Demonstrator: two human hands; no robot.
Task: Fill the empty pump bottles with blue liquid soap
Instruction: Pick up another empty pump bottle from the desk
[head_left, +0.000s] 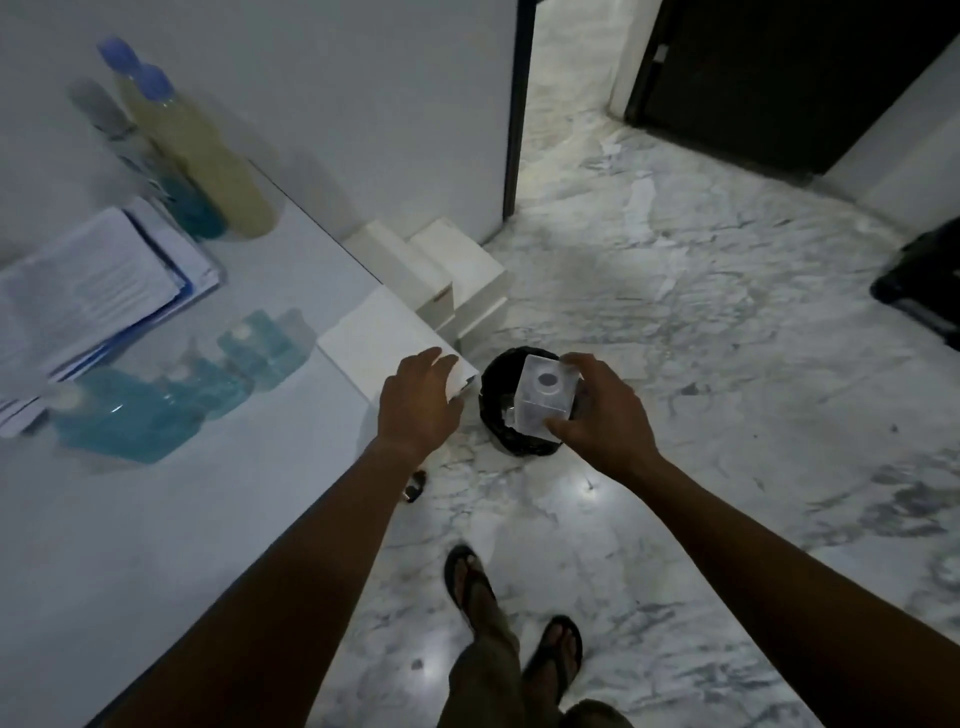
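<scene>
Right hand (605, 410): fingers and thumb clamped on a clear square pump bottle (545, 397), empty, cap off, its round neck opening facing up; the bottle is held directly over a black waste bin (498, 384) that stands on the marble floor (701, 322) just beside the table corner; the bin's contents are too dark to tell.

Left hand (421, 397): palm down over the corner of the white table (182, 519), fingers loosely apart and gripping nothing; whether it touches the edge cannot be told.

On the table, left of the hands: three square pump bottles (171, 389) in a row, each holding blue liquid soap, blurred; their small pale tops show, the pump heads cannot be made out.

At the far edge by the wall: a tall bottle of pale yellow liquid (208, 156) with a blue cap; a second blue-capped one close behind it; beside them a tall bottle (195, 210) with blue liquid low in its base.

Between the two groups: a stack of papers (93, 296) in a blue folder.

On the floor against the wall: white boxes (441, 270), closed.
</scene>
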